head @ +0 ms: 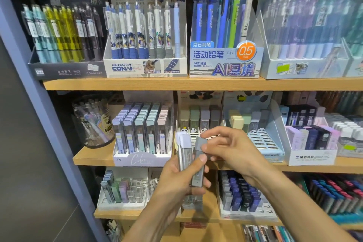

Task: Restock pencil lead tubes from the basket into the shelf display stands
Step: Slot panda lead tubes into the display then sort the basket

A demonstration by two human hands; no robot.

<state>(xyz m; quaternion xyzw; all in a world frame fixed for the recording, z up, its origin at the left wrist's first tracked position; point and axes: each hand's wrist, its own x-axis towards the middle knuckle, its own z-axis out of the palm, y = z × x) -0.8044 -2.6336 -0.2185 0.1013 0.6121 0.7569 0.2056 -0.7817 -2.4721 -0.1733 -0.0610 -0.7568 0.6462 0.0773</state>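
Observation:
My left hand (176,180) grips a small bunch of pencil lead tubes (184,153), clear bodies with white and lilac caps, held upright in front of the middle shelf. My right hand (225,147) pinches the grey cap of one grey lead tube (198,171) that leans against the bunch. Behind the hands stands a panda-themed display stand (198,122) with a few pastel tubes in its back row and open slots in front. A second panda stand (259,137) sits to its right, mostly open slots. No basket shows in this view.
A full pastel lead stand (141,131) is left of the hands, beside a clear round tub (92,120). MONO lead boxes (312,143) are at right. Mechanical pencil displays (145,31) fill the upper shelf; more lead stands (241,196) sit on the lower shelf.

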